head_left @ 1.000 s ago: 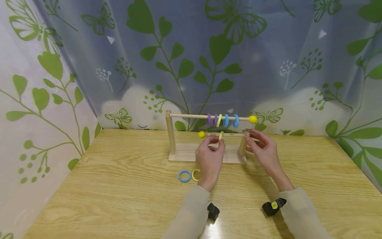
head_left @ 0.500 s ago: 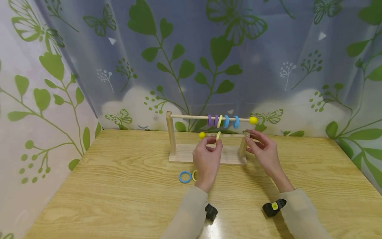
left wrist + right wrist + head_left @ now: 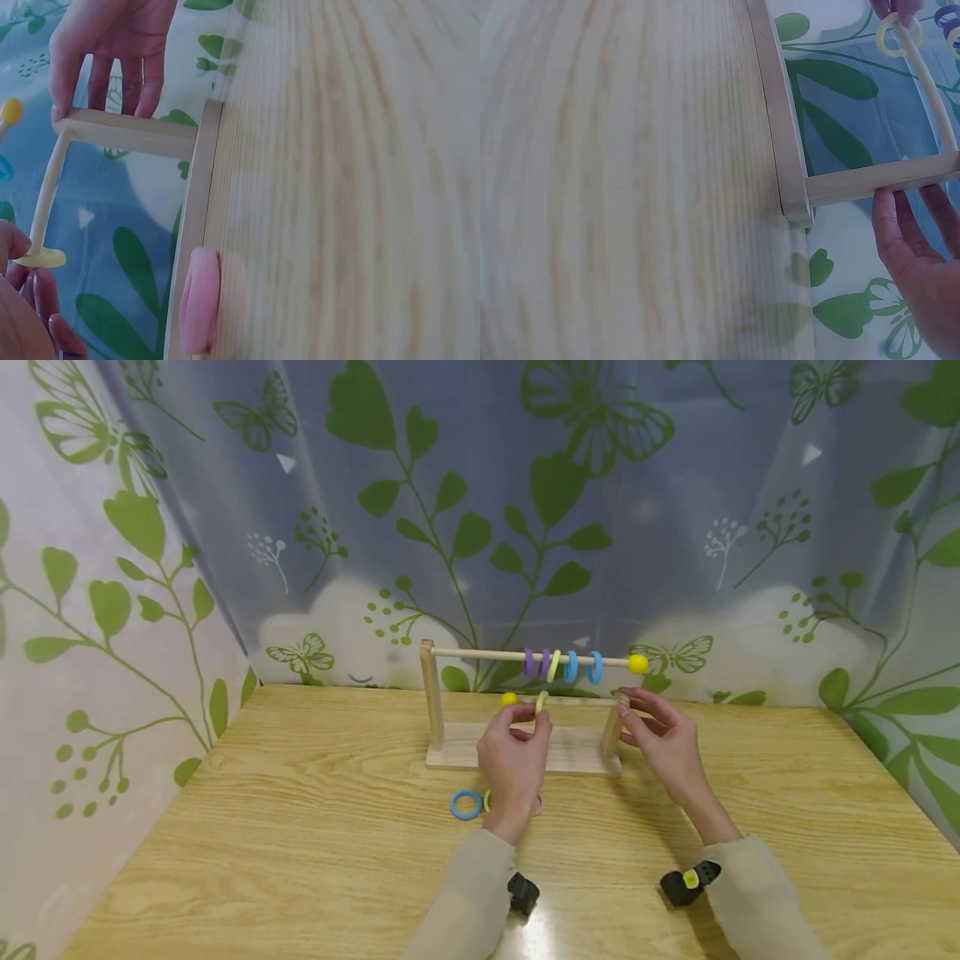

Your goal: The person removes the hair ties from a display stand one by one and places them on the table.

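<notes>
In the head view my left hand [image 3: 513, 760] pinches a pale yellow ring [image 3: 542, 702] between thumb and fingers. The ring encircles the lower rod [image 3: 585, 702] of a wooden stand, near the yellow ball [image 3: 509, 699] at its free end; in the left wrist view this yellow ring [image 3: 49, 259] shows edge-on. My right hand [image 3: 663, 735] grips the top of the stand's short right post [image 3: 612, 735], fingertips against the wood. Two purple rings, a yellow ring [image 3: 553, 667] and two blue rings hang on the upper rod [image 3: 480, 653].
On the table, in front of the stand's base [image 3: 577, 760], lie a blue ring [image 3: 467, 818], a yellow ring [image 3: 487, 802] and a pink ring [image 3: 538, 806], the last two partly hidden by the left wrist. A patterned curtain [image 3: 480, 568] hangs behind the table.
My left hand has slid the yellow ring leftward along the lower rod, closer to the ball. The pink ring has come into sight beside the wrist. My right hand stays on the post.
</notes>
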Motion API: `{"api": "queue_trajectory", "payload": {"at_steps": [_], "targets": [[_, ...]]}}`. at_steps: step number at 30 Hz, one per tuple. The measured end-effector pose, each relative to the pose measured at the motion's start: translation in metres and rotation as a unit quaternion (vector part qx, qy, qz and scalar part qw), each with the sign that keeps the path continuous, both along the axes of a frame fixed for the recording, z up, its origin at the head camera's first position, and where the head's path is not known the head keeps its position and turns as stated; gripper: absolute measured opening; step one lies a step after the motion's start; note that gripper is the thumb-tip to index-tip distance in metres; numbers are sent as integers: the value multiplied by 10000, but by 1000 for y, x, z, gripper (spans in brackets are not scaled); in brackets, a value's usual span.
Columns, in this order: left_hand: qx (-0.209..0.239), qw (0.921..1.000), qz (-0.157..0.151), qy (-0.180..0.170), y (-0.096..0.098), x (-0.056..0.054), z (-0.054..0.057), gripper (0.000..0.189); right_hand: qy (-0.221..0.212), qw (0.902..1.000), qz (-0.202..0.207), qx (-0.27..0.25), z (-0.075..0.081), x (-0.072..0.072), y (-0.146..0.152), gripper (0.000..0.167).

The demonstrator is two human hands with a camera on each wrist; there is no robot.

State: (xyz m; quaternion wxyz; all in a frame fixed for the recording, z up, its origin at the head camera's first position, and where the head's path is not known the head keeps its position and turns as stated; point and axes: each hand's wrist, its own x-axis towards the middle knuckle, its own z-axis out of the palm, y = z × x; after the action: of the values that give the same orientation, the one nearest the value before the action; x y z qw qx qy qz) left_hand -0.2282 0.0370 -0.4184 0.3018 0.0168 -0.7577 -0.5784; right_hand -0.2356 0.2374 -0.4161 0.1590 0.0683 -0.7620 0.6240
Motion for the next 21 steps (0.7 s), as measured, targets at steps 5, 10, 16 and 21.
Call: {"api": "queue_trajectory", "payload": {"at_steps": [5, 10, 16, 21], "targets": [[-38, 10000, 76, 39, -4, 0, -1, 9, 9, 10000, 29, -20, 0, 1, 0, 41], [-87, 9999, 101, 39, -9, 1, -1, 10, 9, 10000, 3, -19, 0, 1, 0, 41], [-101, 9999, 104, 31, -14, -1, -3, 9, 22, 10000, -9, -5, 1, 1, 0, 41], [-43, 9999, 96, -13, -17, -1, -1, 10, 27, 10000, 32, -56, 1, 1, 0, 40]]}}
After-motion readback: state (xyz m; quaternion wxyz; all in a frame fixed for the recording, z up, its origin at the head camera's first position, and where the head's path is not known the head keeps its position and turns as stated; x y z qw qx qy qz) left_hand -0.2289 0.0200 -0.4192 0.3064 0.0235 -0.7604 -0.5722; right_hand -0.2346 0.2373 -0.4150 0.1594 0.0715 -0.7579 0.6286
